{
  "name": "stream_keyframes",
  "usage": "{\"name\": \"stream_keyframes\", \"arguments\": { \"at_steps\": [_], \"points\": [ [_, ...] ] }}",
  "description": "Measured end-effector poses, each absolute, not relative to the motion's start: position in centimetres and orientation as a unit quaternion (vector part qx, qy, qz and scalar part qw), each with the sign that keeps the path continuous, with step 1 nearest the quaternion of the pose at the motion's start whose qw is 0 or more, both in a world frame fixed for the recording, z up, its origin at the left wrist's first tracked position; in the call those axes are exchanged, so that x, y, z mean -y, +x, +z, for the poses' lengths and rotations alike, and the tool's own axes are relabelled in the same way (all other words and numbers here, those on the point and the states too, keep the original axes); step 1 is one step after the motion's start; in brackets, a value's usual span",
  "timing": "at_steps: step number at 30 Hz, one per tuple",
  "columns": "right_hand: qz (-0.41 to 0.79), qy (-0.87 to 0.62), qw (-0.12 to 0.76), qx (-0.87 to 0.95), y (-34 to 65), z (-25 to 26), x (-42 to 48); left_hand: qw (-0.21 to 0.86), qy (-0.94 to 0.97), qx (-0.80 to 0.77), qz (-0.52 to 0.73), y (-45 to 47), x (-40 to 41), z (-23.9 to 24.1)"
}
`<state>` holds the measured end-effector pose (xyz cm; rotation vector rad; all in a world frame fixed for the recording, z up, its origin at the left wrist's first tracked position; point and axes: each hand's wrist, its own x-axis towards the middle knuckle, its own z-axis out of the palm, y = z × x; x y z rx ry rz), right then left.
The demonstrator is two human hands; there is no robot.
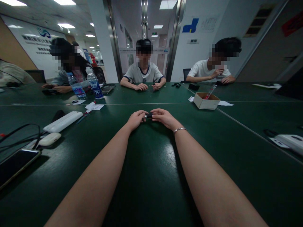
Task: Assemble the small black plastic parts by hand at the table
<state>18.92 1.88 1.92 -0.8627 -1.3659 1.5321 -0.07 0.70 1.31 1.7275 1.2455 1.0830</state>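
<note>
Both my arms reach forward over the dark green table [151, 176]. My left hand [136, 119] and my right hand [163, 117] meet at the middle, fingers curled and pinched together on a small dark part [149, 115] with a shiny metal end. The part is mostly hidden by my fingertips, so I cannot make out its shape. A thin silver bracelet [180, 129] circles my right wrist.
On the left lie a white bar-shaped case [62, 121], a white pouch [50, 139], black cables [21, 134] and a phone [16, 162]. An open cardboard box [205, 101] stands at the right. Two water bottles [94, 85] stand far left. Three people sit across the table, hands busy.
</note>
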Motion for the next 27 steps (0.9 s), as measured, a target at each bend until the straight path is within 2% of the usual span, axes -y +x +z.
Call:
{"name": "stream_keyframes", "arguments": {
  "at_steps": [27],
  "points": [
    [0.615,-0.350,0.444,0.550,18.85,1.95,-1.89,0.366,0.673,-0.480,0.428,-0.05,-0.56,1.40]
  ]
}}
